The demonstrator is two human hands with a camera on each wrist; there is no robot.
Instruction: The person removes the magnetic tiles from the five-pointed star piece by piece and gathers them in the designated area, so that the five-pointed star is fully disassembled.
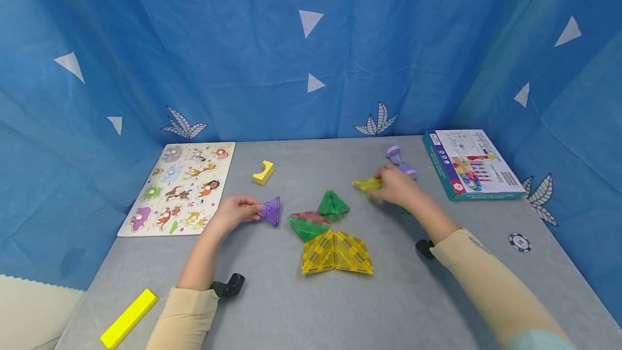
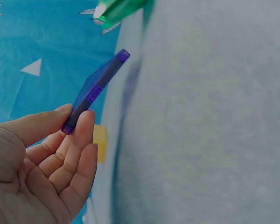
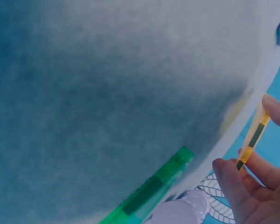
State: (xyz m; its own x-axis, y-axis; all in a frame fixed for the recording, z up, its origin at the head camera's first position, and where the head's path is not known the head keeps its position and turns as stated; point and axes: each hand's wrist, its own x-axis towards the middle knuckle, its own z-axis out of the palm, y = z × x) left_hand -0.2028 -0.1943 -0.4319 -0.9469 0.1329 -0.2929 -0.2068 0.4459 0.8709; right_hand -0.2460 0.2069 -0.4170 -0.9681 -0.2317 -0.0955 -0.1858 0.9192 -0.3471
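The left hand (image 1: 236, 214) pinches the purple tile (image 1: 272, 211) at 10 o'clock from the joined yellow panels (image 1: 341, 253); the right hand (image 1: 396, 185) pinches the yellow tile (image 1: 364, 184) at 1 o'clock. Grip lightly, leaving the joining edges uncovered (covered edges may seat poorly). Count: one purple tile, one held yellow tile, two joined panels, one yellow arch (image 1: 263, 176), one yellow bar (image 1: 129, 319).

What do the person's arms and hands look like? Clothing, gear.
Ungloved fingers on left hand and right hand. Left sleeve and right sleeve are beige; the right has small dark lettering near its cuff and pale teal fabric farther up. A small black device sits by each cuff.
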